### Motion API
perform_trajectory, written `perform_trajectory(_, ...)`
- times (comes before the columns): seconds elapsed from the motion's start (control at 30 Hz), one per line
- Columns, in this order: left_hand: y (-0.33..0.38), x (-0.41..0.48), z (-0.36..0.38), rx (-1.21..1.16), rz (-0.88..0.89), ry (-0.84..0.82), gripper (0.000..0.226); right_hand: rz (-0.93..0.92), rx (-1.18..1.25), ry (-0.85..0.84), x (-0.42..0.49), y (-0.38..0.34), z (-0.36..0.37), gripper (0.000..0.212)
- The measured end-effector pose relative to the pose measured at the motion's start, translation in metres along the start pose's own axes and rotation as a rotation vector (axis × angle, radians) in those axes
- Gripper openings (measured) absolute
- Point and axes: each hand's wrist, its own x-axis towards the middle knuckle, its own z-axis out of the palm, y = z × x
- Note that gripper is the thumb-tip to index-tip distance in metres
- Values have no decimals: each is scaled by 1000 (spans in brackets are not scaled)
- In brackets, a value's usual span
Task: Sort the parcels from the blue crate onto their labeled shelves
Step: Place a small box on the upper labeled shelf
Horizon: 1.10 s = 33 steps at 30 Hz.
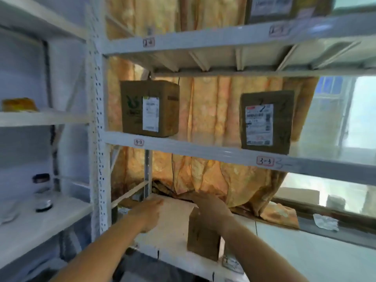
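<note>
Parcels are seen at several places on the white shelving (203,148), and one brown cardboard parcel (203,239) is being set on the lowest shelf (173,226), near the front edge. It stands upright and is held between both hands: the right hand (211,208) is laid over its top far corner, and the left hand (148,212) is pressed flat against a pale side of it, with the fingers stretched out rather than curled. So the grip is judged as a clamp from two sides, not a closed fist. On the middle shelf two parcels are already standing, one box with a green print (149,108) on the left above the tag 3-2 (139,142), and one box with a large white label (266,122) on the right above the tag 3-3 (265,161). A further box (270,9) is partly seen on the top shelf, far right. The tag of the lowest shelf cannot be read. The blue crate is not in view, so it cannot be told how many parcels are left. It is judged that some of the sorting is done, and that the present parcel is not yet released.
</note>
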Motion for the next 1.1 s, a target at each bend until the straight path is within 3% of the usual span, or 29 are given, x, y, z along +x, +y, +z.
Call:
perform_trajectory(0.2,-12,-97,-125,28,-132,352,58,-105,-91,171,-33,-28,-132,67)
perform_trajectory(0.47,-47,-205,-151,-87,-297,299,57,-153,-49,92,-68,-78,-149,66)
perform_trajectory(0.6,-72,-242,-128,-62,-409,234,57,-166,-43,27,-68,-113,-131,65)
perform_trajectory(0.83,-151,-310,-47,-84,-583,108,56,-297,33,-48,-41,-217,-81,44)
perform_trajectory(0.97,-206,-360,29,-139,-712,-7,55,-366,100,-204,-28,-287,-11,56)
perform_trajectory(1.1,-252,-402,109,-177,-779,-108,47,-384,85,-308,-15,-346,70,52)
